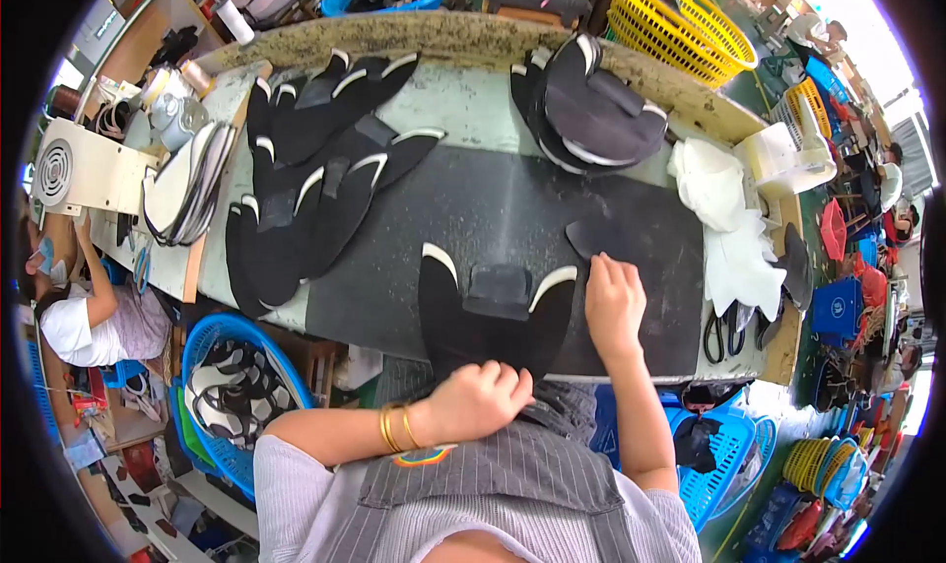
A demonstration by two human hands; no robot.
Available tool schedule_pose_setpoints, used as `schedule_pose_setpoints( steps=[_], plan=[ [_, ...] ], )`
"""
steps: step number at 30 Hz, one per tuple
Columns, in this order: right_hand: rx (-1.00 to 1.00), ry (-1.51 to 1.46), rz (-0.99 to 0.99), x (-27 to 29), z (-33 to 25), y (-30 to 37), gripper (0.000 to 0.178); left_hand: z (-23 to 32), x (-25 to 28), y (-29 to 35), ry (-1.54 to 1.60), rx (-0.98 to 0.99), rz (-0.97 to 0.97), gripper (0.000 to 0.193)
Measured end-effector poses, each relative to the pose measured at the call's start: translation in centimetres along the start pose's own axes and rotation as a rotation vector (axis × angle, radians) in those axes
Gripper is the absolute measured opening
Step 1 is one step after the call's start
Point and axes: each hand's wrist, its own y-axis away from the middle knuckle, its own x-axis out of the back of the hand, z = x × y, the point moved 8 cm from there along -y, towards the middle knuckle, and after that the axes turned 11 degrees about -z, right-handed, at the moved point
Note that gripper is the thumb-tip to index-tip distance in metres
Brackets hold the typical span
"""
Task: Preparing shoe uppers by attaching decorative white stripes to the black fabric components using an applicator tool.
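A black U-shaped fabric piece [463, 341], likely a shoe upper, lies in front of me with white-edged tips pointing away. A dark grey patch [500, 284] sits in its notch. My left hand [480, 400] is at the piece's near edge with its fingers curled; what they hold, if anything, is hidden. To the right of the piece, my right hand [616, 302] has its fingertips closed on the near edge of a small dark rounded patch [591, 238] over the black mat [463, 198].
Similar black pieces [340, 208] overlap at the left, and a stack [601, 110] lies at the far right. White cloth [709, 184], scissors [724, 334] and a clear plastic container [783, 159] are on the right. A raised rim [473, 36] bounds the table. Another person [99, 317] sits at left.
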Motion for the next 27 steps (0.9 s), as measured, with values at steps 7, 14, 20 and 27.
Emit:
schedule_pose_setpoints(
  steps=[7,14,20,27],
  plan=[
    [0.477,-0.454,0.006,6.1,-5.7,3.1,0.025,-7.4,-4.7,-0.1,2.033,0.473,0.122,0.045],
    [-0.080,-1.165,-0.425,1.0,-5.9,3.7,0.039,-7.7,-5.8,1.9,1.910,0.584,0.255,0.023],
    [-0.348,-1.363,-0.383,-3.5,-3.7,1.6,0.013,-11.4,-5.1,2.6,1.233,0.812,0.306,0.021],
    [-0.403,-1.146,-0.494,-4.8,-3.9,0.2,0.019,-13.6,-5.9,2.1,0.931,0.903,0.153,0.023]
  ],
)
